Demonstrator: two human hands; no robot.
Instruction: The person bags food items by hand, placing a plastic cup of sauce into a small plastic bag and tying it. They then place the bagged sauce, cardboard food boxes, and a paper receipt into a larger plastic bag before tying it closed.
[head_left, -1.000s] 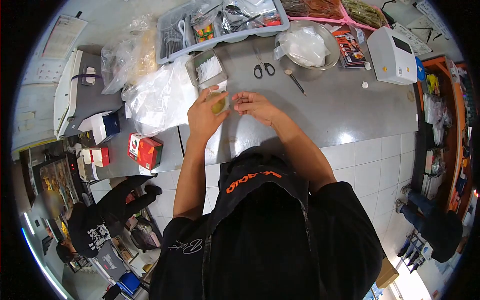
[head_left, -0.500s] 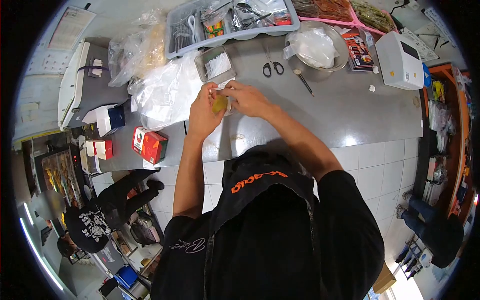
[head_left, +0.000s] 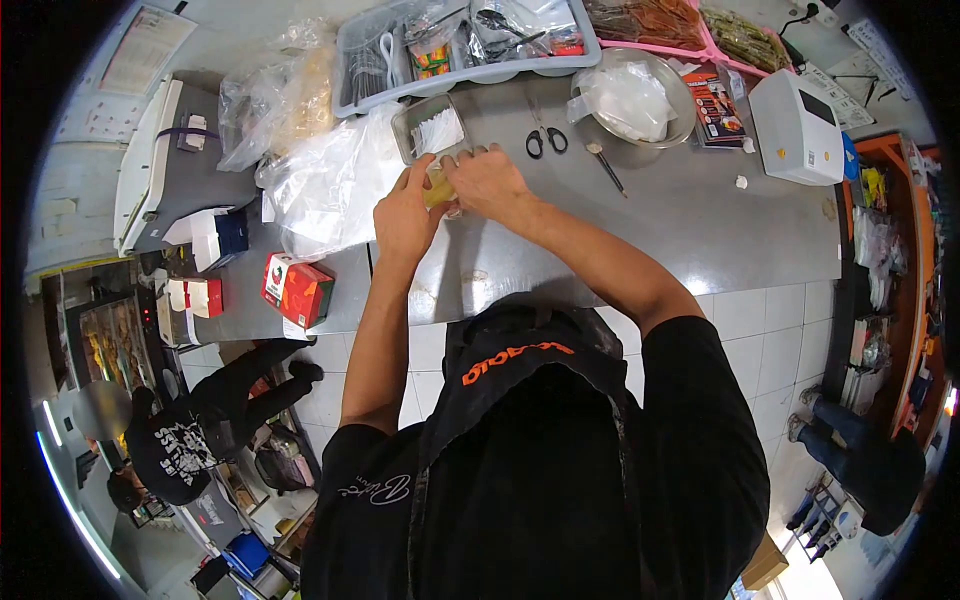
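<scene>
A small yellowish bag (head_left: 437, 188) with clear plastic about it is between my hands, just above the metal table (head_left: 600, 240). My left hand (head_left: 406, 212) is closed round its left side, with the fingertips near its top. From the right, the curled fingers of my right hand (head_left: 492, 186) grip the same bag and cover part of it. Right beyond my fingertips stands a metal tin (head_left: 403, 138) of white paper-like strips. Black-handled scissors (head_left: 546, 142) and a brush (head_left: 606, 168) lie to the right of my hands.
Clear plastic bags (head_left: 330, 185) spread over the table's left part, near a red box (head_left: 297, 290). At the back stand a grey bin (head_left: 460, 78) of utensils and packets, a metal bowl (head_left: 688, 110) and a white device (head_left: 797, 128). Other people (head_left: 185, 455) are to either side.
Both hands have shifted slightly away from me with the yellowish bag. My right hand has turned, its back now covering more of the bag's right side.
</scene>
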